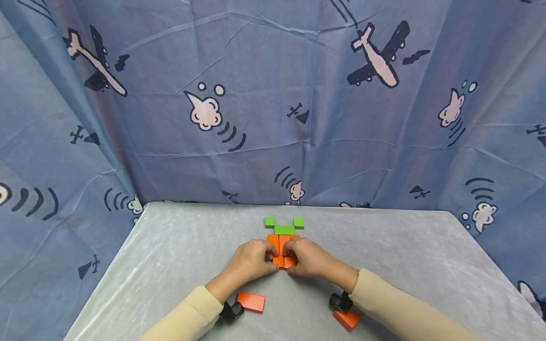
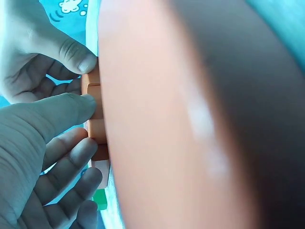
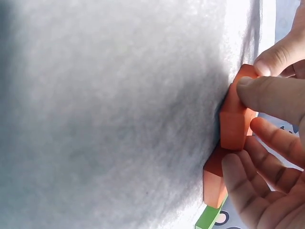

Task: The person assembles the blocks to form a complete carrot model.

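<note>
At the middle of the table, orange blocks lie flat against each other: upright ones (image 1: 284, 244) side by side, with two shorter orange blocks (image 1: 278, 262) at their near end. My left hand (image 1: 256, 259) pinches the left short block between thumb and fingers. From the other side my right hand (image 1: 308, 257) pinches the right short block (image 3: 232, 129), its thumb on the near face. Both thumbs are close together in the left wrist view. Beyond the orange blocks lies a green bar (image 1: 284, 230), with a green cube (image 1: 269, 222) and another green cube (image 1: 298, 223) at its far corners.
One loose orange block (image 1: 250, 302) lies near the left wrist. Another orange block (image 1: 347, 320) is beside the right wrist, partly covered by its black wrist camera (image 1: 340, 301). A grey cloth covers the table (image 1: 405, 255), and a blue patterned curtain (image 1: 264, 94) hangs behind it.
</note>
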Demonstrator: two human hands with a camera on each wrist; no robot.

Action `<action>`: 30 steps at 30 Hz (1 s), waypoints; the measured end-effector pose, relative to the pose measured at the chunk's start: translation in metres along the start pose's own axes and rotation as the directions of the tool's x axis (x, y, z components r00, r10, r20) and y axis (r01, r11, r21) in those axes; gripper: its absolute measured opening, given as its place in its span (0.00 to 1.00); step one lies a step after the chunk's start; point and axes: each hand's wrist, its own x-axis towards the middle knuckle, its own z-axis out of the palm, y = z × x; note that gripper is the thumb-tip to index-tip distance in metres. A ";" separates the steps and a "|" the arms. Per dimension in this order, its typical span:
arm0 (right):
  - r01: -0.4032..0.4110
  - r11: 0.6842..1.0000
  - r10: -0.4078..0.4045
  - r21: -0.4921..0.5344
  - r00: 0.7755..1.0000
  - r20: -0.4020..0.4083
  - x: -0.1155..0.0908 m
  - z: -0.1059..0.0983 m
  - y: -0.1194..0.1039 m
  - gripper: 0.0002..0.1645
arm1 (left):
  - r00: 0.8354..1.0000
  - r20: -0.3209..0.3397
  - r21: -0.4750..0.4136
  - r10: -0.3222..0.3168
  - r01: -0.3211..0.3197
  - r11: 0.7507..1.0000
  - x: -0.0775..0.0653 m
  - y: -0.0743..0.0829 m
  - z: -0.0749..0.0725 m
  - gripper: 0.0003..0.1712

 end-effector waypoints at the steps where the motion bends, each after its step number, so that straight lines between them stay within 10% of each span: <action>1: -0.001 1.000 0.001 0.002 1.000 -0.002 0.000 0.000 0.000 0.16 | 1.000 0.000 -0.001 0.000 0.000 1.000 0.000 0.000 0.000 0.12; 30: -0.044 0.999 0.044 -0.014 0.999 -0.003 -0.001 -0.007 -0.001 0.18 | 1.000 0.000 -0.027 0.011 -0.011 1.000 -0.007 0.001 -0.007 0.12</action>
